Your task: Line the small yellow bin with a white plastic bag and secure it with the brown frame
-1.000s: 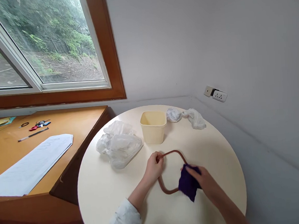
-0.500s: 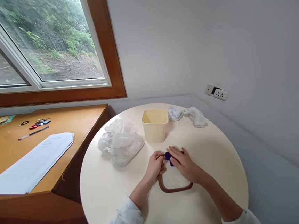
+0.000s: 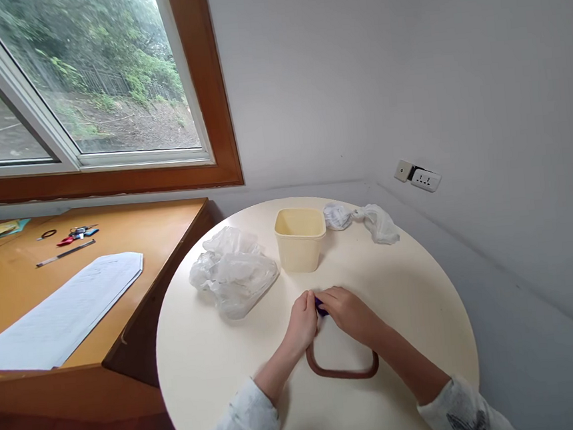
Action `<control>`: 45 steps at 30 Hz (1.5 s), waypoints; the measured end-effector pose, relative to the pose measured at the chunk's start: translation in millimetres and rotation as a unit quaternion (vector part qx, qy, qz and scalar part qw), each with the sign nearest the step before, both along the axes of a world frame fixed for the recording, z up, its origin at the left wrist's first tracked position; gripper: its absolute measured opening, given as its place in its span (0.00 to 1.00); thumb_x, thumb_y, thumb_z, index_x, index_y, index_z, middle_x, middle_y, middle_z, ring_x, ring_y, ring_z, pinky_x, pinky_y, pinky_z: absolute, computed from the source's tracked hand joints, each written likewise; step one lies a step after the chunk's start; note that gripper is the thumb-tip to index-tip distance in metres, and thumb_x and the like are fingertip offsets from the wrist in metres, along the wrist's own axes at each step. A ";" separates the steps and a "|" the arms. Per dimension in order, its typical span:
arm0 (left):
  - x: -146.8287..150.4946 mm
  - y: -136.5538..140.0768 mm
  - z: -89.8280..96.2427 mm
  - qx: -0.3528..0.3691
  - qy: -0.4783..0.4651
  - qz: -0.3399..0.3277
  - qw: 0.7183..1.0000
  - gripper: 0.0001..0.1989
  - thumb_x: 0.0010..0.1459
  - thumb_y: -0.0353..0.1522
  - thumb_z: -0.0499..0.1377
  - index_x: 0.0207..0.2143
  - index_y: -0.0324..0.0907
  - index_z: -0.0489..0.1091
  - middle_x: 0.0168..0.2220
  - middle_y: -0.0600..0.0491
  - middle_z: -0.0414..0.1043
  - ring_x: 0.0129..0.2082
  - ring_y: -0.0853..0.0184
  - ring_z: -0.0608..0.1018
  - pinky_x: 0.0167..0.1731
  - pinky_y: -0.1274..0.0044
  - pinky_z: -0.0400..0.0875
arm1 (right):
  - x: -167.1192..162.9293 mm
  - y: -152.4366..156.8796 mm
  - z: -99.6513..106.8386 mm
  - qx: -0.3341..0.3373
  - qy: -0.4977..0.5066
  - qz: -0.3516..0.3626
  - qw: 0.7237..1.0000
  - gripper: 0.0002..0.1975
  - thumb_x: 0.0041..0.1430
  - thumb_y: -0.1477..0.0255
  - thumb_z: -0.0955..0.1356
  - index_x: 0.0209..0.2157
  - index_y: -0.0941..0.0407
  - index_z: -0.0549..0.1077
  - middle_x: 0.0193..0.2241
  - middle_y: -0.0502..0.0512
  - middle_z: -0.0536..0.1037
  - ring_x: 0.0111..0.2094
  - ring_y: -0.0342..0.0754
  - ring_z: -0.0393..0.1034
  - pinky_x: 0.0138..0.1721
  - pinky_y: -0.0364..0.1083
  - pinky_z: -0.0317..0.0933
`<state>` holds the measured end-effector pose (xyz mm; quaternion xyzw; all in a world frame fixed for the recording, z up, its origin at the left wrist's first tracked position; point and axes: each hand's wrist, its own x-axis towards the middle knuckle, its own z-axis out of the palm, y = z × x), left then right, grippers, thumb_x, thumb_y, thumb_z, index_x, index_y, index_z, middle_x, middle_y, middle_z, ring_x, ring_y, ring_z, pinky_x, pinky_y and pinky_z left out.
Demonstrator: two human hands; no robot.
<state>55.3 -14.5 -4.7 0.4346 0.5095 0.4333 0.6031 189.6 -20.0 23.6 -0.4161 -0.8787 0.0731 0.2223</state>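
Observation:
Between my hands is a brown frame (image 3: 348, 374), a loop with rounded corners; its near side shows below my wrists and its far side is mostly hidden. My left hand (image 3: 303, 320) is closed on the frame's far left part, thumb and fingers pinched together. My right hand (image 3: 348, 310) curls over a small dark purple piece (image 3: 321, 308) at the far side, with its fingertips close against my left fingertips. Most of the purple piece is covered by my fingers, so its kind does not show.
A cream plastic bin (image 3: 302, 250) stands beyond my hands on the round table (image 3: 200, 376). Crumpled clear plastic bags (image 3: 236, 273) lie to its left, and a knotted white bag (image 3: 377, 224) to its right. Papers (image 3: 69, 314) and a pen (image 3: 66, 253) lie on the wooden desk.
My right hand has moved left and its spread fingers have curled around the purple piece, hiding more of it. The frame's near side has tilted and come slightly closer.

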 end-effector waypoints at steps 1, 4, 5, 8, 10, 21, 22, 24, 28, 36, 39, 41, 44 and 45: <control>0.4 -0.7 -0.4 0.005 0.004 0.004 1.000 0.19 0.54 0.48 0.50 0.22 0.42 0.57 0.13 0.62 0.52 0.11 0.75 0.56 0.12 0.81 0.49 | -3.4 0.1 0.0 0.012 -0.010 0.012 1.000 0.15 0.61 0.79 0.55 0.35 0.58 0.71 0.30 0.56 0.75 0.32 0.47 0.66 0.36 0.47 0.61; -0.5 -1.1 0.8 0.014 0.012 0.020 1.000 0.19 0.54 0.47 0.50 0.21 0.43 0.57 0.13 0.61 0.53 0.12 0.74 0.57 0.13 0.80 0.50 | -7.0 1.7 0.2 0.018 -0.012 0.015 1.000 0.14 0.62 0.77 0.55 0.36 0.58 0.71 0.29 0.56 0.74 0.31 0.47 0.66 0.34 0.47 0.61; -1.4 -0.6 2.0 0.016 0.014 0.026 0.999 0.18 0.54 0.47 0.50 0.21 0.43 0.57 0.12 0.61 0.52 0.12 0.74 0.56 0.13 0.80 0.49 | -5.2 2.7 0.4 0.008 -0.005 0.009 1.000 0.14 0.62 0.76 0.56 0.37 0.58 0.71 0.30 0.56 0.75 0.32 0.47 0.67 0.35 0.46 0.62; -5.0 1.4 7.5 0.020 0.018 0.047 0.999 0.18 0.55 0.47 0.49 0.22 0.43 0.55 0.12 0.63 0.47 0.11 0.75 0.53 0.12 0.80 0.48 | 7.6 5.4 -0.1 -0.023 0.030 -0.026 0.999 0.13 0.62 0.74 0.57 0.41 0.56 0.70 0.33 0.56 0.75 0.35 0.48 0.68 0.37 0.47 0.63; -6.7 1.7 12.3 0.025 0.017 0.061 0.998 0.19 0.56 0.47 0.48 0.22 0.44 0.52 0.13 0.64 0.44 0.11 0.76 0.52 0.12 0.81 0.47 | 17.8 5.6 -2.5 -0.037 0.073 -0.071 0.994 0.13 0.62 0.73 0.57 0.42 0.56 0.70 0.35 0.57 0.76 0.37 0.49 0.69 0.39 0.48 0.63; -16.1 3.4 27.2 -0.011 -0.106 0.030 0.994 0.19 0.55 0.43 0.50 0.21 0.44 0.45 0.12 0.66 0.41 0.11 0.78 0.48 0.12 0.84 0.44 | 19.3 -7.1 -16.8 -0.101 0.222 -0.249 0.937 0.17 0.60 0.67 0.56 0.44 0.58 0.70 0.37 0.58 0.76 0.38 0.50 0.70 0.41 0.48 0.62; -19.0 5.2 27.5 -0.041 -0.103 -0.010 0.994 0.18 0.54 0.43 0.50 0.20 0.44 0.48 0.11 0.65 0.43 0.10 0.78 0.49 0.12 0.83 0.46 | 20.2 -5.4 -14.8 -0.091 0.201 -0.233 0.947 0.17 0.61 0.68 0.55 0.44 0.58 0.70 0.38 0.58 0.76 0.39 0.50 0.70 0.42 0.48 0.62; -24.0 7.6 28.1 -0.089 -0.095 -0.082 0.988 0.17 0.52 0.44 0.53 0.20 0.42 0.55 0.10 0.64 0.48 0.09 0.77 0.52 0.12 0.82 0.49 | 21.4 -2.0 -9.4 -0.079 0.150 -0.180 0.969 0.17 0.61 0.71 0.55 0.44 0.58 0.69 0.37 0.59 0.75 0.38 0.50 0.69 0.41 0.48 0.62; -27.8 7.5 29.9 -0.137 -0.107 -0.175 0.969 0.20 0.49 0.47 0.57 0.20 0.40 0.60 0.11 0.64 0.46 0.10 0.80 0.49 0.12 0.83 0.43 | 14.9 1.4 2.2 -0.087 0.070 -0.058 0.992 0.15 0.61 0.74 0.55 0.41 0.57 0.70 0.33 0.57 0.74 0.33 0.47 0.68 0.36 0.46 0.62; -27.7 11.7 29.2 -0.031 -0.164 0.007 0.986 0.25 0.50 0.47 0.56 0.16 0.43 0.45 0.11 0.65 0.37 0.11 0.80 0.44 0.12 0.82 0.36 | 4.6 9.5 3.5 -0.090 0.215 -0.150 0.961 0.15 0.60 0.70 0.57 0.43 0.55 0.69 0.39 0.56 0.75 0.39 0.48 0.68 0.42 0.47 0.61; -27.3 11.1 30.1 0.022 -0.196 0.071 0.978 0.24 0.51 0.45 0.54 0.16 0.43 0.44 0.11 0.65 0.37 0.10 0.80 0.45 0.12 0.82 0.38 | -2.4 7.1 -9.5 -0.126 0.291 -0.231 0.920 0.17 0.59 0.66 0.58 0.44 0.57 0.69 0.38 0.57 0.76 0.37 0.48 0.70 0.41 0.47 0.62; -28.4 11.4 30.1 0.059 -0.231 0.114 0.965 0.23 0.52 0.44 0.53 0.16 0.43 0.44 0.11 0.65 0.38 0.10 0.80 0.45 0.12 0.82 0.40 | -8.0 3.3 -18.6 -0.149 0.318 -0.242 0.905 0.18 0.58 0.65 0.58 0.44 0.58 0.70 0.36 0.57 0.76 0.36 0.49 0.70 0.39 0.47 0.63; -35.1 15.4 28.3 0.052 -0.262 0.105 0.958 0.22 0.53 0.43 0.52 0.16 0.43 0.45 0.10 0.64 0.39 0.09 0.79 0.45 0.11 0.82 0.42 | -9.2 -1.0 -23.6 -0.163 0.306 -0.223 0.911 0.19 0.59 0.65 0.57 0.44 0.58 0.70 0.34 0.57 0.77 0.35 0.49 0.70 0.39 0.46 0.63; -38.5 17.3 27.6 0.029 -0.261 0.073 0.962 0.22 0.53 0.44 0.52 0.16 0.43 0.46 0.10 0.64 0.40 0.09 0.79 0.46 0.11 0.82 0.43 | -6.7 -1.2 -21.6 -0.160 0.292 -0.217 0.918 0.18 0.59 0.65 0.57 0.44 0.58 0.70 0.34 0.57 0.77 0.35 0.49 0.70 0.39 0.46 0.62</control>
